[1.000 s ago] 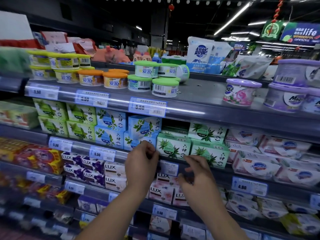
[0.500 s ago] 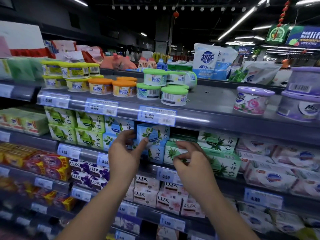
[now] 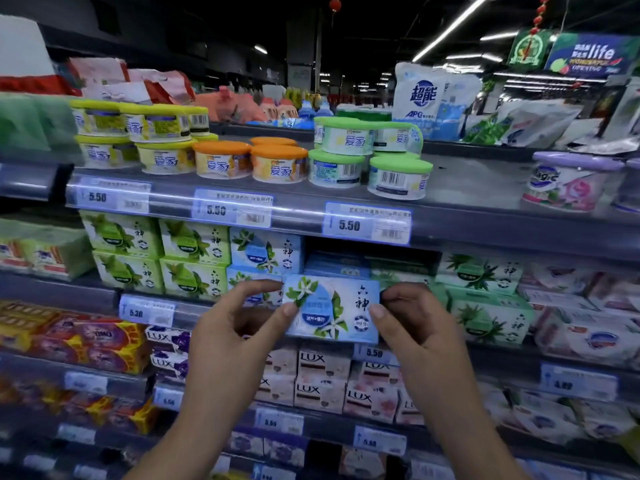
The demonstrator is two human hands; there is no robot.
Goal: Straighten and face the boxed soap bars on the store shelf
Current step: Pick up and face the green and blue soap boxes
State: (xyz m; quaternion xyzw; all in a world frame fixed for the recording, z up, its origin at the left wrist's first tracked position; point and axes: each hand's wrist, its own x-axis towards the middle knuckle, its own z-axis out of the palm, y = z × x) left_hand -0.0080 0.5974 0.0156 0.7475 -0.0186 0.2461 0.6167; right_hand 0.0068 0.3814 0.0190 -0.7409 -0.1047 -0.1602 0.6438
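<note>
A light blue soap box (image 3: 332, 308) with white flowers is held in front of the second shelf, face toward me, slightly tilted. My left hand (image 3: 239, 327) pinches its left end between thumb and fingers. My right hand (image 3: 412, 323) grips its right end. Behind it stand more blue soap boxes (image 3: 265, 252) in a stack. Green soap boxes (image 3: 156, 258) are stacked in two neat layers to the left, and other green boxes (image 3: 485, 292) sit unevenly to the right. Where the held box came from is hidden behind it.
The shelf above (image 3: 485, 223) carries round air-freshener tubs (image 3: 277, 164) and price tags. Below are LUX soap boxes (image 3: 322, 379), purple LUX boxes (image 3: 168, 351) and red-yellow packs (image 3: 100, 348). White-pink soap packs (image 3: 588, 334) fill the right side.
Both hands rose from the shelf edge to the blue boxes, then took one blue box by its ends and pulled it out toward me. The camera moved closer.
</note>
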